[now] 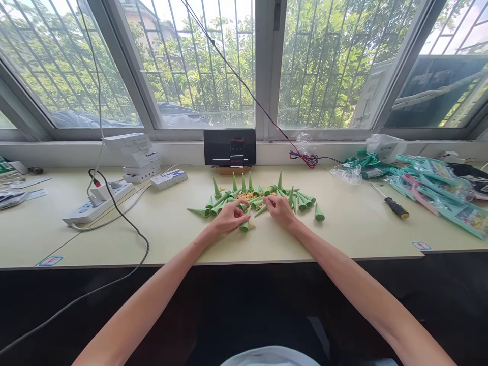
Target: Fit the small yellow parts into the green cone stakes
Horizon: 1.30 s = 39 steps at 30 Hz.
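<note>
Our left hand [227, 217] and right hand [281, 210] lie side by side mid-desk [343, 234], fingers touching the green cones [303, 201] heaped toward its back edge.

Layout of the surface [343, 234] below the window [198, 76]. Centre: pile of cones [301, 201], tablet [229, 147] propped directly behind it, left hand [229, 217] and right hand [280, 209] at its near edge. Left: power strip [98, 203], stacked boxes [135, 155] behind. Right: screwdriver [394, 206]; packaged goods [438, 188] farther right.

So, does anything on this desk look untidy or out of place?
Yes: the small green plastic cones lie in a loose heap, most tipped over, few upright; one cone sits apart on the right.
</note>
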Each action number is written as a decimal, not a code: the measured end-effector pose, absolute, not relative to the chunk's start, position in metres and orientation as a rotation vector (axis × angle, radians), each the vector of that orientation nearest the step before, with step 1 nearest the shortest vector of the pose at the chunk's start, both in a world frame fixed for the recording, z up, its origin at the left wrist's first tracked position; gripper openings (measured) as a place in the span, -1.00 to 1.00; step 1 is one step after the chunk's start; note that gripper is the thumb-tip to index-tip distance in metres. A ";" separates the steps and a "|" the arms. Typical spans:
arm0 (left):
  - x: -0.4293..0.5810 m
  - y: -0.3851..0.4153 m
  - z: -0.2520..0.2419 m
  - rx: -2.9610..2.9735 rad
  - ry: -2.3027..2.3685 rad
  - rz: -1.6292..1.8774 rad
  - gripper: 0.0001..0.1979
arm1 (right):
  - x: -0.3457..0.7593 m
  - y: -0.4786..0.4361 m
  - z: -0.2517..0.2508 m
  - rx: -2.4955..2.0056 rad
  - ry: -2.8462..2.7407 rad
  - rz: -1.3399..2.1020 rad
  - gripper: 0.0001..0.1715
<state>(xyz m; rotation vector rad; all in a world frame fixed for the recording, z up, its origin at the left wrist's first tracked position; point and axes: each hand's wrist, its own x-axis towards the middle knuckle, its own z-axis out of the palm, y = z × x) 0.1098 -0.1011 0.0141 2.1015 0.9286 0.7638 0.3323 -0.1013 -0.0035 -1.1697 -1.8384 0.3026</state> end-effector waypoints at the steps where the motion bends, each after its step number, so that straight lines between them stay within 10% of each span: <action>1: 0.110 -0.101 0.014 2.131 0.927 0.748 -0.64 | 0.332 -0.101 -0.003 -1.175 -1.838 0.299 -0.50; 17: 0.111 -0.091 0.009 2.277 1.144 1.352 -0.73 | 0.333 -0.098 -0.007 -1.177 -1.846 0.210 -0.77; 39: 0.115 -0.093 0.006 2.442 1.092 1.248 -0.77 | 0.319 -0.091 -0.013 -1.448 -1.909 0.229 -0.83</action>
